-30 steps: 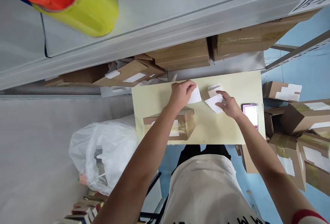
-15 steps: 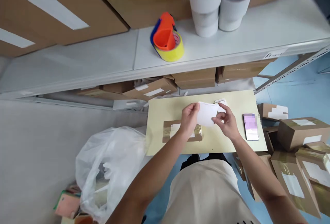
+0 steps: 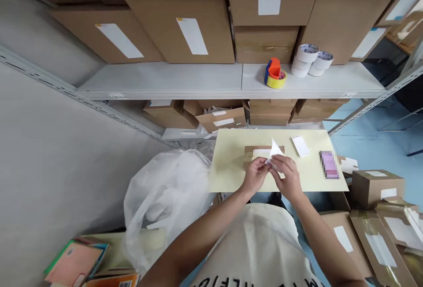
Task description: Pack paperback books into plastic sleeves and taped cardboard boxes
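A white paper label (image 3: 275,149) is pinched between my two hands, with one corner sticking up. My left hand (image 3: 256,175) grips its lower left edge. My right hand (image 3: 286,175) has fingers and thumb closed on its right side, close to the left fingertips. Just behind the hands lies a taped cardboard box (image 3: 248,156) with a white patch on top, partly covered by them. To the right, a small pad of white labels (image 3: 300,145) rests on the pale yellow table (image 3: 228,177).
A phone (image 3: 329,164) lies at the table's right side. Behind stands a shelf (image 3: 205,80) with a tape dispenser (image 3: 276,74), white tape rolls (image 3: 300,62) and cartons. A plastic bag (image 3: 161,190) is at the left; several cartons (image 3: 376,188) are piled at the right.
My hands have come closer together and lower, toward my body. The label, flat before, is now bent up at a corner. The view has tilted up, showing more of the shelf.
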